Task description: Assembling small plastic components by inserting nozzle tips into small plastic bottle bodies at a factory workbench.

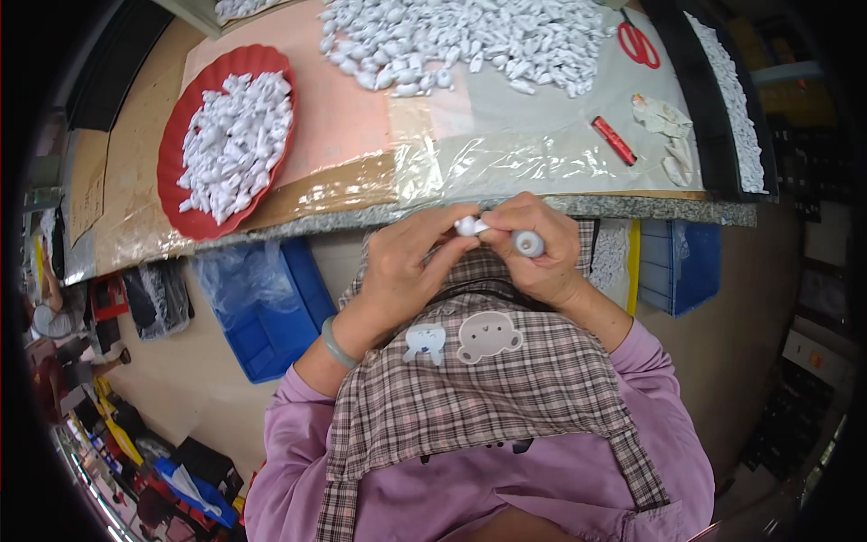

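Just off the near edge of the table, my left hand [402, 262] pinches a small white moulded piece [466, 226] between thumb and fingertips. My right hand [548, 248] meets it from the other side, closed around a tool with a pale grey, round-ended handle [528, 244]; its working end is hidden by the fingers. To the left, a red scalloped dish [170, 167] is heaped with similar white pieces [237, 135]. A wide pile of the same pieces [470, 41] covers the far middle of the table.
Red-handled scissors [639, 45], a red stick-shaped object [614, 141] and a crumpled whitish scrap [666, 122] lie at the right. Beyond them, a black tray [722, 181] holds more white pieces. Blue crates [262, 339] stand below the table on both sides. Another person sits far left.
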`<state>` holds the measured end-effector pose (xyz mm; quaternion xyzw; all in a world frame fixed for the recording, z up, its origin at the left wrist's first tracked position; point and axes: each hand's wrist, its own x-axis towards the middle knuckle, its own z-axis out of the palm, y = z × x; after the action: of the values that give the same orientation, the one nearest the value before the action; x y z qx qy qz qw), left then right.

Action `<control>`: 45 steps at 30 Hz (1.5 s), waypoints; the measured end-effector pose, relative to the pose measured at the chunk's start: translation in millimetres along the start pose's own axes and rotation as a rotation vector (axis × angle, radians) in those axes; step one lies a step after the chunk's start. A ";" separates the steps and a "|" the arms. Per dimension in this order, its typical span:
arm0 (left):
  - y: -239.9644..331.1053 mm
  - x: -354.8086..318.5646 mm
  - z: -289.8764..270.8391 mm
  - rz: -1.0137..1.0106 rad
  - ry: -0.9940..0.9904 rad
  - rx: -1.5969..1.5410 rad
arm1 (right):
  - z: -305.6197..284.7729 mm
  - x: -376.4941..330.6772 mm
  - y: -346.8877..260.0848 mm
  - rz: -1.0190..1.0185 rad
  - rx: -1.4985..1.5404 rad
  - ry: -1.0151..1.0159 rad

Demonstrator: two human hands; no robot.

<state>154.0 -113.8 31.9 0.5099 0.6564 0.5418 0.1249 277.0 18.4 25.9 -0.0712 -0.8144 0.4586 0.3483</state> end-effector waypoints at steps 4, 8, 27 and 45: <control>-4.1 -3.2 -3.5 -0.185 -0.043 -0.150 | -0.5 1.6 5.3 0.044 0.065 -0.035; -3.8 -7.9 -5.9 -0.375 -0.108 -0.277 | -2.7 3.4 -2.9 0.104 0.153 -0.057; -9.6 6.1 -11.5 -0.450 -0.045 -0.484 | -40.1 18.5 -0.3 0.477 0.405 0.011; -11.5 11.5 -59.7 -0.490 0.095 -0.490 | -147.6 69.8 119.3 0.359 0.002 0.053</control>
<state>99.9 -138.2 49.5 0.2662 0.6148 0.6604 0.3390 294.0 219.7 15.6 -0.2270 -0.7789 0.5120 0.2823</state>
